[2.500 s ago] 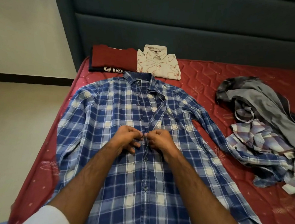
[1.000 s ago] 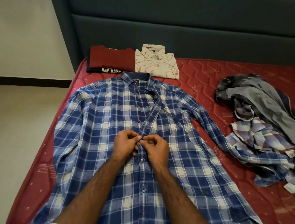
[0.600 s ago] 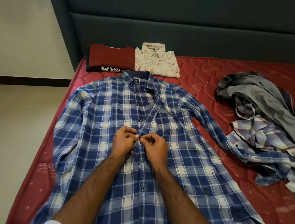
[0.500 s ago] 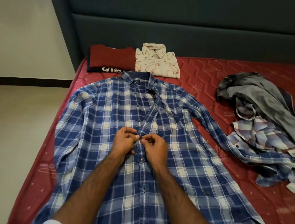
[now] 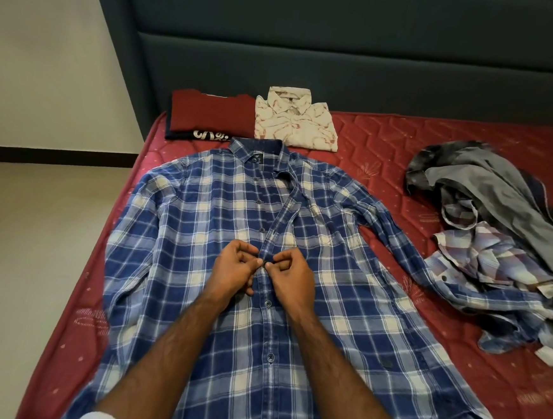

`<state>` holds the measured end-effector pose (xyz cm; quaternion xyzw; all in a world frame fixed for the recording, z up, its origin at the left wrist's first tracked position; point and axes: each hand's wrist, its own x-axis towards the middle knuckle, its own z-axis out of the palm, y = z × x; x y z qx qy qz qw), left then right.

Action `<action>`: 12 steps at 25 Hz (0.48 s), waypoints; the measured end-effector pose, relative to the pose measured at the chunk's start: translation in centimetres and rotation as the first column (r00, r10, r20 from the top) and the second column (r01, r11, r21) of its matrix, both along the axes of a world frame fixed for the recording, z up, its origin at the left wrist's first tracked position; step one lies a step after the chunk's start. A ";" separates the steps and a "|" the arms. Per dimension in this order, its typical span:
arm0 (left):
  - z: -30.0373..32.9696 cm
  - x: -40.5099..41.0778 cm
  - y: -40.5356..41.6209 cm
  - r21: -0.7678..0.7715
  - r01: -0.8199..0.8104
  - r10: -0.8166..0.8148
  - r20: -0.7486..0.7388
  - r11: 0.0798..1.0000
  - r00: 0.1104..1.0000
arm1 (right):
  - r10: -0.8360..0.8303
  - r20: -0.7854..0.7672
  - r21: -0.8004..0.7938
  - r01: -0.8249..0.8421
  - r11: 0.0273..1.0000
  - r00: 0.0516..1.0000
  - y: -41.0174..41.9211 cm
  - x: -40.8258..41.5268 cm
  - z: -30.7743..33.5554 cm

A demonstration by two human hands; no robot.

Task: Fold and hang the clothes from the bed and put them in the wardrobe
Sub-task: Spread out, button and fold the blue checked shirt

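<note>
While the blue plaid shirt lies face up and spread flat on the red mattress, just in front of the folded maroon T-shirt and the folded cream printed shirt, both hands work at its placket about halfway down. The left hand and right hand each have a grip clamped on the placket edges, thumbs and forefingers meeting over a button that is mostly hidden. Above this point the placket gapes open toward the collar; below it the buttons look fastened. The likely slip is the small button popping back out of its hole if the pinch loosens early, or one edge being drawn up unevenly so the button goes into the wrong hole and the front puckers. To the right of the shirt, its sleeve runs into the unfolded clothes pile, so later tugging could drag that heap along.
</note>
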<state>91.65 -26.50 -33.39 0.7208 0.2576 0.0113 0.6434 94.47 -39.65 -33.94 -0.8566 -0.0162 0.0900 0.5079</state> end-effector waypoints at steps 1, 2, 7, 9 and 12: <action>0.1 -0.1 0.0 -0.008 0.007 -0.007 0.000 1.000 1.000 | 0.013 -0.014 -0.023 -0.013 1.000 1.000 -0.1 0.2 0.1; 0.5 0.0 0.1 -0.029 0.028 -0.028 -0.006 0.999 1.000 | 0.044 -0.045 -0.046 -0.046 0.998 0.998 -0.3 0.7 0.4; 3.7 4.9 3.8 0.086 0.032 -0.033 0.014 0.996 0.999 | 0.202 -0.162 -0.094 -0.219 0.971 0.966 -0.2 6.4 3.7; 3.8 7.0 3.9 0.227 0.085 -0.090 0.011 0.970 0.996 | 0.168 -0.018 -0.248 -0.167 0.954 0.986 1.0 8.3 4.1; 1.9 7.6 2.9 0.355 0.148 -0.138 -0.053 0.923 0.989 | 0.172 0.004 -0.522 -0.145 0.841 0.985 3.1 9.6 3.6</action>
